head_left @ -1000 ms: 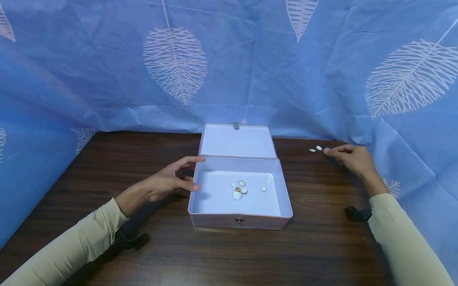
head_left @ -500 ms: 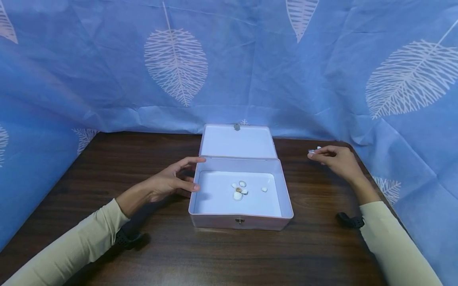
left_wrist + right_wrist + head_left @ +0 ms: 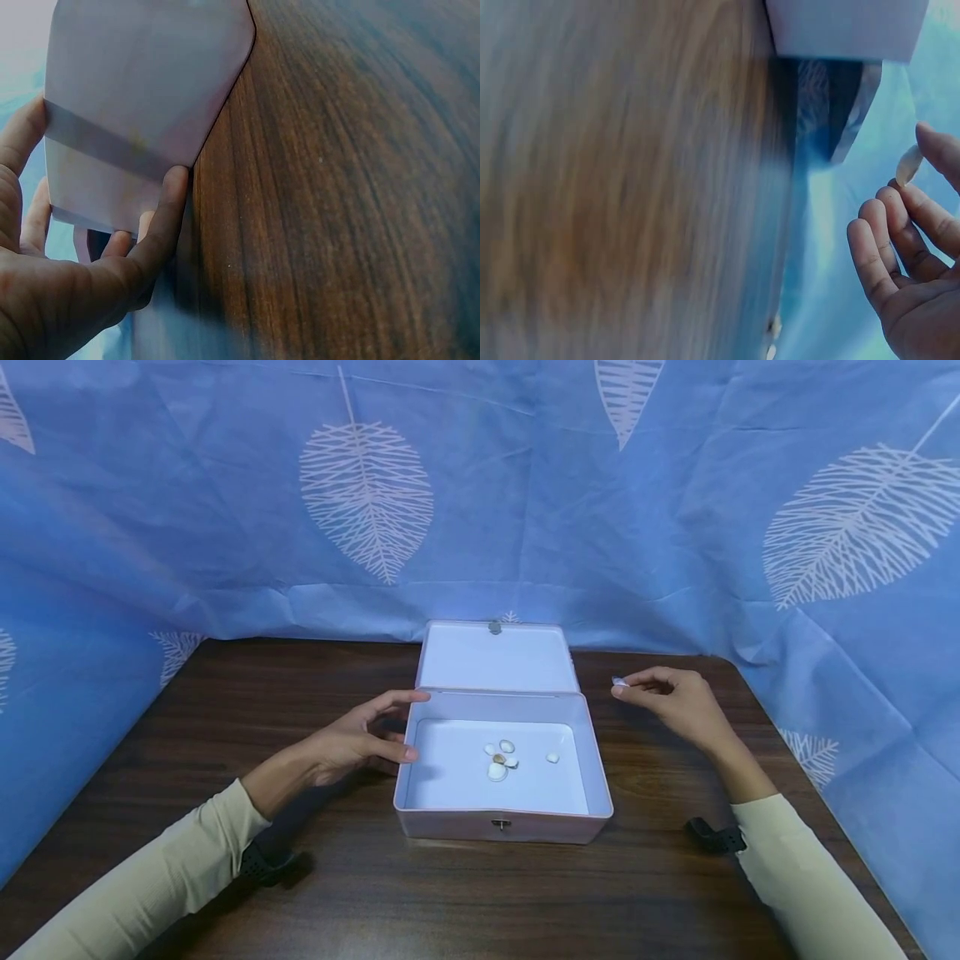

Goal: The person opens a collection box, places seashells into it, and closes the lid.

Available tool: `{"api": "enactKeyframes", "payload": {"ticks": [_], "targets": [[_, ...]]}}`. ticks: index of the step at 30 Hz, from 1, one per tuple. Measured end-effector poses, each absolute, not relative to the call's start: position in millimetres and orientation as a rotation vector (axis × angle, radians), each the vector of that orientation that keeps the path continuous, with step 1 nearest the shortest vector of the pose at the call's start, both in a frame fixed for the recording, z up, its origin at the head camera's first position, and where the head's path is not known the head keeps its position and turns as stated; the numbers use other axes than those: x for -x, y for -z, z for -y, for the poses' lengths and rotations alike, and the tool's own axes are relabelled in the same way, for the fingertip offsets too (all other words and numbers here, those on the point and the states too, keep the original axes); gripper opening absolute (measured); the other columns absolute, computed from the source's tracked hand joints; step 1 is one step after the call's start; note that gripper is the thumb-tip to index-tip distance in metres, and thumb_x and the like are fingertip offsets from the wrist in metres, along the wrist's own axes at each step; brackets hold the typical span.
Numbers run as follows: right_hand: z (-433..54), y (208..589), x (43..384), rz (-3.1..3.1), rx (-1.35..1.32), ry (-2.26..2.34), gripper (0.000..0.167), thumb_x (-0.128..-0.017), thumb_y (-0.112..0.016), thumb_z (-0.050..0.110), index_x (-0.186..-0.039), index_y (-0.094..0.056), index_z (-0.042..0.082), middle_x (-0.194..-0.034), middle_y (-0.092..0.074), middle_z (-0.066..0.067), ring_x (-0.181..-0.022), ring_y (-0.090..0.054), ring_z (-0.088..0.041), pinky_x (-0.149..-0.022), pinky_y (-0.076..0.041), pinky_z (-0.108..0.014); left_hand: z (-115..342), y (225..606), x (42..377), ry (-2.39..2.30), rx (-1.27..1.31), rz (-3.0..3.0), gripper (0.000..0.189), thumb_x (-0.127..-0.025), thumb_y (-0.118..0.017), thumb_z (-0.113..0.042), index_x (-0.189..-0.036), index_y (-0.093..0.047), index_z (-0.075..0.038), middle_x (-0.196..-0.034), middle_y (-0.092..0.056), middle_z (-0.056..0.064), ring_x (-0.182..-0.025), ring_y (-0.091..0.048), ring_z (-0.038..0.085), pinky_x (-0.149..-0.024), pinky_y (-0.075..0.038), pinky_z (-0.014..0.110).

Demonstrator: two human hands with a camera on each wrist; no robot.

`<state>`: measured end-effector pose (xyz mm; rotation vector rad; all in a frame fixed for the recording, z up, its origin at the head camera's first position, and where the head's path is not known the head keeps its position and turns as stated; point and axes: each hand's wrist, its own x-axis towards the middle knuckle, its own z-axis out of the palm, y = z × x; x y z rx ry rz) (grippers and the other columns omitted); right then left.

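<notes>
Between thumb and fingertips, my right hand pinches a small white seashell, held to the right of the box. A pale metal box stands on the table with its lid tipped back. Inside, several shells form a cluster around a brownish shell; one white shell lies apart to their right. My left hand rests against the box's left side, fingers spread, thumb and index finger at the rim. In the left wrist view its fingers touch the outer wall.
The dark wooden table surrounds the box. Blue cloth with white leaf prints hangs behind and at both sides. In the right wrist view, small pale pieces, too blurred to identify, lie near the table's edge.
My right hand has moved left from the table's far right corner toward the box, carrying the shell. The left hand and box stay in place.
</notes>
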<state>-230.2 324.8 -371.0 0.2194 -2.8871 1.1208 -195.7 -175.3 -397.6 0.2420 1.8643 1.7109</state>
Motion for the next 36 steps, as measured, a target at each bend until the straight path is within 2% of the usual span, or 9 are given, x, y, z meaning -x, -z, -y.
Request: {"api": "enactKeyframes", "payload": {"ticks": [3, 8, 10, 19, 24, 31, 36], "targets": [[-316, 368, 226, 2.882, -0.241, -1.141, 0.049, -0.104, -0.081, 0.052, -0.132, -0.082, 0.012, -0.13, -0.079, -0.014, -0.102, -0.072, -0.021, -0.078, -0.057, -0.026, 175, 397, 196, -1.712, -0.24, -1.86, 0.095, -0.095, -0.091, -0.008, -0.174, -0.042, -0.028, -0.178, -0.025, 0.019, -0.142, -0.056, 0.042, -0.099, -0.066, 0.049], [-303, 359, 220, 2.862, -0.271, -1.19, 0.047, -0.103, -0.083, 0.051, -0.132, -0.082, 0.014, -0.13, -0.08, -0.011, -0.102, -0.073, -0.007, -0.083, -0.059, -0.022, 175, 397, 196, -1.71, -0.229, -1.859, 0.095, -0.095, -0.091, -0.008, -0.173, -0.042, -0.029, -0.179, -0.024, 0.018, -0.141, -0.054, 0.042, -0.099, -0.066, 0.049], [-297, 355, 217, 2.847, -0.299, -1.213, 0.045, -0.103, -0.083, 0.048, -0.132, -0.082, 0.014, -0.128, -0.081, -0.011, -0.102, -0.073, -0.005, -0.085, -0.06, -0.021, 175, 396, 196, -1.706, -0.228, -1.863, 0.095, -0.094, -0.091, -0.008, -0.174, -0.042, -0.029, -0.179, -0.024, 0.018, -0.14, -0.053, 0.041, -0.099, -0.066, 0.048], [-270, 346, 206, 2.778, -0.415, -1.262, 0.036, -0.102, -0.087, 0.038, -0.127, -0.085, 0.012, -0.118, -0.083, -0.011, -0.1, -0.075, -0.008, -0.085, -0.06, -0.017, 175, 395, 196, -1.699, -0.235, -1.862, 0.096, -0.095, -0.091, -0.009, -0.174, -0.041, -0.029, -0.179, -0.025, 0.018, -0.141, -0.054, 0.041, -0.1, -0.066, 0.049], [-256, 345, 204, 2.783, -0.453, -1.273, 0.038, -0.101, -0.088, 0.036, -0.13, -0.084, 0.012, -0.118, -0.083, -0.01, -0.099, -0.073, -0.009, -0.084, -0.06, -0.019, 176, 396, 197, -1.699, -0.239, -1.863, 0.096, -0.094, -0.092, -0.009, -0.174, -0.041, -0.029, -0.179, -0.025, 0.018, -0.14, -0.056, 0.04, -0.099, -0.066, 0.049], [-241, 346, 202, 2.796, -0.537, -1.284, 0.037, -0.102, -0.088, 0.03, -0.133, -0.083, 0.011, -0.113, -0.081, -0.01, -0.096, -0.07, -0.019, -0.079, -0.057, -0.023, 176, 396, 196, -1.703, -0.251, -1.861, 0.096, -0.095, -0.091, -0.009, -0.174, -0.041, -0.029, -0.179, -0.025, 0.019, -0.139, -0.057, 0.04, -0.1, -0.066, 0.049], [-233, 349, 201, 2.813, -0.607, -1.275, 0.036, -0.1, -0.089, 0.026, -0.132, -0.083, 0.01, -0.11, -0.079, -0.007, -0.096, -0.07, -0.02, -0.081, -0.057, -0.024, 175, 395, 195, -1.697, -0.243, -1.869, 0.096, -0.095, -0.091, -0.009, -0.174, -0.041, -0.029, -0.18, -0.024, 0.019, -0.14, -0.055, 0.041, -0.1, -0.066, 0.049]]}}
